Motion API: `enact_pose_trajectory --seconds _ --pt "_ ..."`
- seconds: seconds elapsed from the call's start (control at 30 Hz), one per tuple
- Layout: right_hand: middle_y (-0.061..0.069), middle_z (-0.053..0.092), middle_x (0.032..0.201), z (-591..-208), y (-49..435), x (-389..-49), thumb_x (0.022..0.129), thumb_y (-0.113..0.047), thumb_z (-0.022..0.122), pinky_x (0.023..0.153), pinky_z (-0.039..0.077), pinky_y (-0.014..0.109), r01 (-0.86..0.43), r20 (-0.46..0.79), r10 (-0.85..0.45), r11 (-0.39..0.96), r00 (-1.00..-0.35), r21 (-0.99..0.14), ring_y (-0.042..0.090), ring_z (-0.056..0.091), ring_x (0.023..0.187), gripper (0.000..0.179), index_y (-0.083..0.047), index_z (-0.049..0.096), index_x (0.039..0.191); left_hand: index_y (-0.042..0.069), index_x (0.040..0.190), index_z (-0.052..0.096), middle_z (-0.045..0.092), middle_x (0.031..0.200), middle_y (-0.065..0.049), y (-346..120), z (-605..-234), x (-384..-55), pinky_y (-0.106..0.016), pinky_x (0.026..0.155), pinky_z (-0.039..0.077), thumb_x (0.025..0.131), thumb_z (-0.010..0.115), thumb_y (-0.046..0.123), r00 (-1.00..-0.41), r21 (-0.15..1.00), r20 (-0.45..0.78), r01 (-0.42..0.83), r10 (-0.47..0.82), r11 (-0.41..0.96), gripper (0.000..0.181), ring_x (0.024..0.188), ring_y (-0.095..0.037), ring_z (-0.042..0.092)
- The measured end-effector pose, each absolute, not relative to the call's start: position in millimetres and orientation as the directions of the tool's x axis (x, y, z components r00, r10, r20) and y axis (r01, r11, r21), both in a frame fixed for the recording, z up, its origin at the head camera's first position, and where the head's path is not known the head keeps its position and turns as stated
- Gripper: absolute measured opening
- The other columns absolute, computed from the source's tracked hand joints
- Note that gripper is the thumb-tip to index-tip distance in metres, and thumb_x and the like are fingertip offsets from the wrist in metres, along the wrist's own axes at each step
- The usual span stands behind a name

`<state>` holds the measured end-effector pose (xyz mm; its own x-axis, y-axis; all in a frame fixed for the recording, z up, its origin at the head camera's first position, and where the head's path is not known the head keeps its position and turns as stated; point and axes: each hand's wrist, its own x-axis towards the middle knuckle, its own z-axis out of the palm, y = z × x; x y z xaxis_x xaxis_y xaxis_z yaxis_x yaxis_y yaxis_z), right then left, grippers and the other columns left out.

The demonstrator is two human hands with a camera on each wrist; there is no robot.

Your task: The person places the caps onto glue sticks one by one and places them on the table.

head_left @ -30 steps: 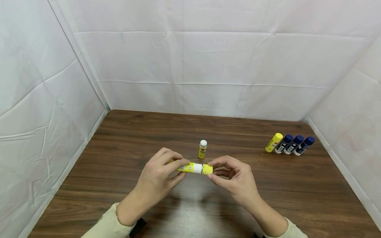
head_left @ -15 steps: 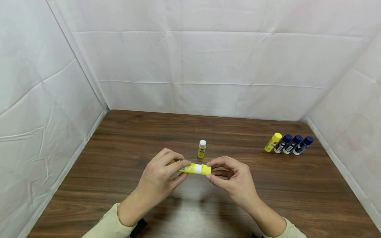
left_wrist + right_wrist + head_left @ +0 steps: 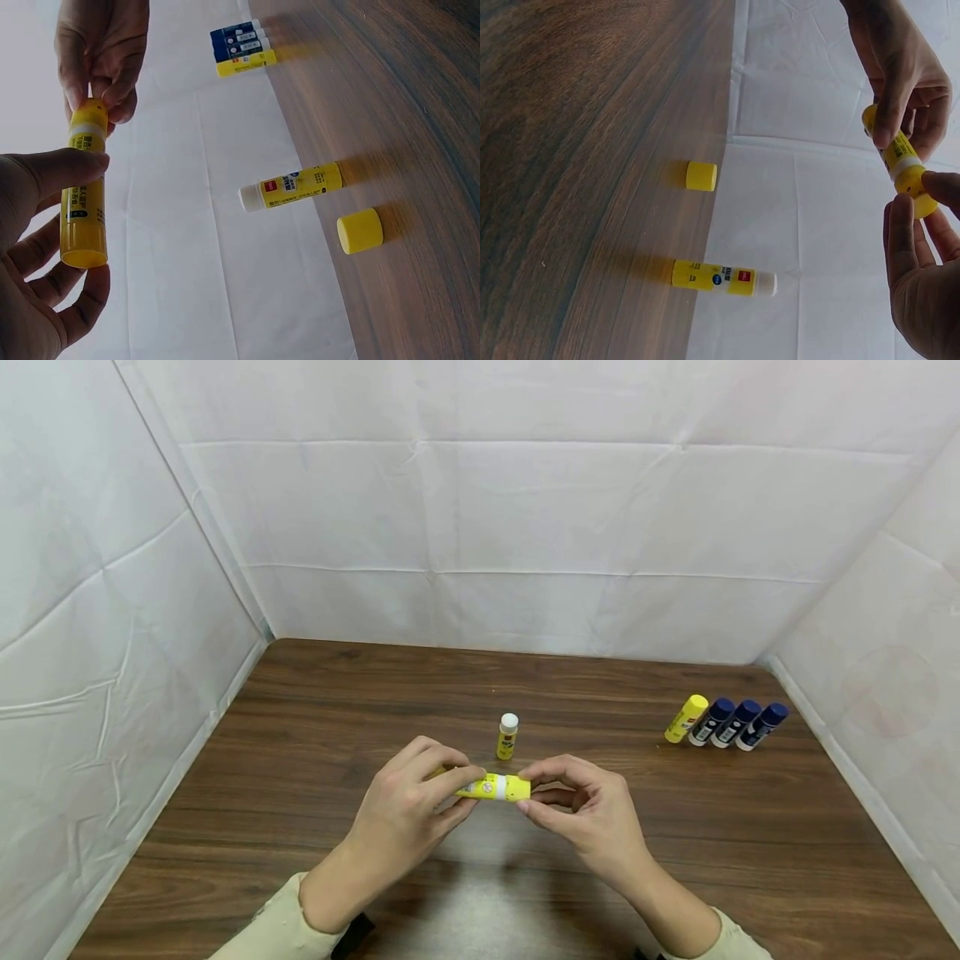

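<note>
My left hand [image 3: 412,802] grips a yellow glue stick [image 3: 84,180] by its body, holding it level above the table. Thumb and fingers of my right hand [image 3: 588,802] pinch the yellow cap [image 3: 517,788] at the stick's right end. A white band shows between cap and body. Just behind the hands, a second yellow glue stick [image 3: 507,739] stands upright, its white top bare. A loose yellow cap [image 3: 360,231] sits on the table near that stick in both wrist views; the left hand mostly covers it in the head view.
At the right of the brown wooden table [image 3: 360,685], a capped yellow glue stick [image 3: 686,720] stands in a row with several blue-capped ones [image 3: 737,724]. White cloth walls [image 3: 525,510] enclose the back and sides.
The right hand has moved slightly left, and the cap has slid onto the white neck of the held glue stick, leaving a narrower white band. The standing sticks stay in place.
</note>
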<state>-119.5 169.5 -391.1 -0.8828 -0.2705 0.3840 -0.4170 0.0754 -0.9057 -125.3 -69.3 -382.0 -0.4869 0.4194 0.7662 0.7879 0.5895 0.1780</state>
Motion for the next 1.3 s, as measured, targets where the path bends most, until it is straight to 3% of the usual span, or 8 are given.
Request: enact_pose_trajectory --seconds 0.5,0.77,1.03,1.3 --pt "0.014 0.072 0.108 -390.7 168.9 -118.7 0.083 0.002 0.081 0.076 0.062 0.037 -0.418 0.385 -0.259 0.085 -0.886 -0.905 0.022 0.073 0.091 0.026 -0.004 0.074 0.108 0.015 0.097 0.078 0.069 0.094 0.003 -65.9 -382.7 -124.6 -0.022 0.071 0.056 0.072 0.093 0.009 -0.468 0.134 0.761 0.791 0.450 0.597 0.029 0.087 -0.014 0.062" --pt "0.012 0.073 0.107 -390.8 170.1 -118.5 0.083 0.000 0.082 0.073 0.063 0.037 -0.388 0.356 -0.245 0.097 -0.902 -0.917 0.022 0.075 0.087 0.025 -0.006 0.075 0.107 0.014 0.097 0.079 0.069 0.093 0.004 -64.0 -382.4 -125.5 -0.021 0.071 0.055 0.070 0.094 0.009 -0.424 0.077 0.778 0.797 0.464 0.599 0.032 0.085 -0.014 0.062" --pt "0.012 0.074 0.109 -391.1 169.8 -118.7 0.083 0.000 0.082 0.073 0.063 0.036 -0.393 0.361 -0.231 0.109 -0.903 -0.913 0.022 0.074 0.089 0.026 -0.004 0.076 0.108 0.013 0.098 0.079 0.069 0.094 0.004 -62.7 -380.8 -125.8 -0.022 0.071 0.056 0.071 0.094 0.012 -0.439 0.075 0.760 0.792 0.479 0.605 0.031 0.086 -0.013 0.060" --pt "0.014 0.075 0.108 -390.8 168.2 -118.0 0.081 0.001 0.082 0.073 0.063 0.036 -0.423 0.393 -0.216 0.120 -0.894 -0.898 0.022 0.075 0.088 0.026 -0.005 0.077 0.106 0.014 0.095 0.079 0.068 0.087 0.006 -62.0 -382.5 -127.3 -0.019 0.068 0.052 0.068 0.095 0.012 -0.409 0.057 0.779 0.800 0.475 0.597 0.031 0.080 -0.011 0.058"
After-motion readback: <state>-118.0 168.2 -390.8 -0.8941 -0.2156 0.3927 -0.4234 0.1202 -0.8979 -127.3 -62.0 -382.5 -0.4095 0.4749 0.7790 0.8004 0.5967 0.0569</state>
